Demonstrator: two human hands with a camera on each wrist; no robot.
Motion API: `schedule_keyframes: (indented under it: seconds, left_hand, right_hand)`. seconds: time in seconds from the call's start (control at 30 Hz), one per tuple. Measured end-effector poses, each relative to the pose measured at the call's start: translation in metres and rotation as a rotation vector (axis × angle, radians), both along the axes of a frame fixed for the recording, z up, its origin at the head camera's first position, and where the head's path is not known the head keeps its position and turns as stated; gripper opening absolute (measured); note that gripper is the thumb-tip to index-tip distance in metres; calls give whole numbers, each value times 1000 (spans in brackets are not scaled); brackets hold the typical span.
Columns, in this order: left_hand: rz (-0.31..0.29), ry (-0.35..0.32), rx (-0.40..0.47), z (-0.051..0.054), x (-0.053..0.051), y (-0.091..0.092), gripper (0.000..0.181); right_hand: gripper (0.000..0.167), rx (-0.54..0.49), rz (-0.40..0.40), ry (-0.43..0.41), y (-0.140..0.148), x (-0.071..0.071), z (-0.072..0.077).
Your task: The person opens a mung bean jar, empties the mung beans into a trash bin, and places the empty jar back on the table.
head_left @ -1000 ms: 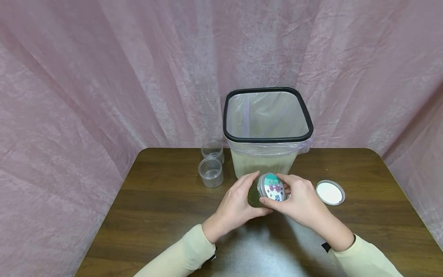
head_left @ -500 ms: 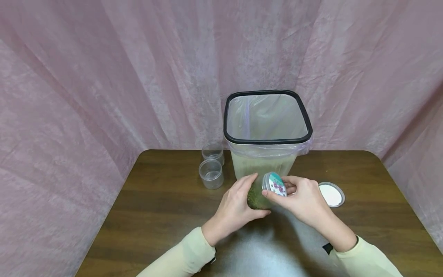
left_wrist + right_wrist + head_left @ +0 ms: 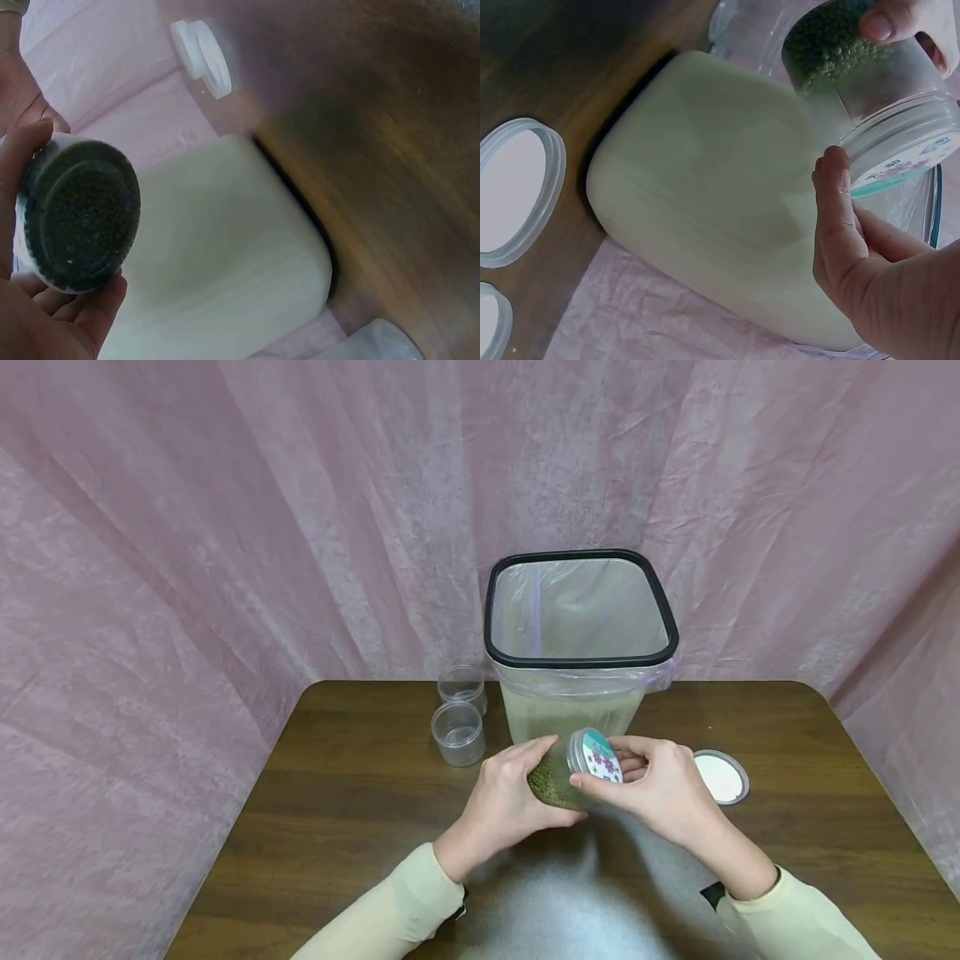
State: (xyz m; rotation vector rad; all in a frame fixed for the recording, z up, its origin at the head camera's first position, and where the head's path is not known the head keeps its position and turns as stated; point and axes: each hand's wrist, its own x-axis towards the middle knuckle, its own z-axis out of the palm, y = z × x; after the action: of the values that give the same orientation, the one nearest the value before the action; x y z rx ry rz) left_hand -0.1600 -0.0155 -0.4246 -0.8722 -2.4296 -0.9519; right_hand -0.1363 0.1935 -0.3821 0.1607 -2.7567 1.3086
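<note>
A clear plastic jar [image 3: 553, 783] of small green beans is tilted on its side above the table, its base turned left and its top right. My left hand [image 3: 501, 789] grips the jar round its body near the base. On its right end sits a lid [image 3: 602, 755] with a teal and white flowered label, and my right hand [image 3: 663, 787] pinches that lid by its edge. From the left wrist, the jar's round base [image 3: 84, 217] faces the camera. The right wrist view shows the lid [image 3: 907, 159] on the jar and the beans lying toward the base.
Behind the hands stands a cream bin [image 3: 577, 714] with a black rim and a plastic liner. Two clear empty jars [image 3: 459, 735] stand left of it. White lids [image 3: 514, 195] lie on the brown table [image 3: 337, 802] to the right. A pink curtain [image 3: 300, 527] hangs behind.
The jar has tipped further over, so its lid now faces right and its base left, showing more beans. Both hands have stayed on it, turning with it.
</note>
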Motion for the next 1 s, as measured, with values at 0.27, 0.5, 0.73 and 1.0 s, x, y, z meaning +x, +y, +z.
schedule_keyframes:
  seconds: [0.27, 0.5, 0.73, 1.0]
  left_hand:
    - [-76, -237, 76, 2, -1, -4, 73]
    - [-100, -317, 73, -1, -5, -8, 76]
    - [-41, -211, -35, 6, -4, -10, 87]
    - [-31, -177, -92, 5, -2, -11, 90]
  right_hand:
    - [67, 5, 90, 47, 3, 3, 2]
    - [82, 94, 261, 111, 10, -1, 6]
    - [84, 133, 191, 47, 6, -3, 9]
    - [77, 149, 208, 65, 7, -2, 5]
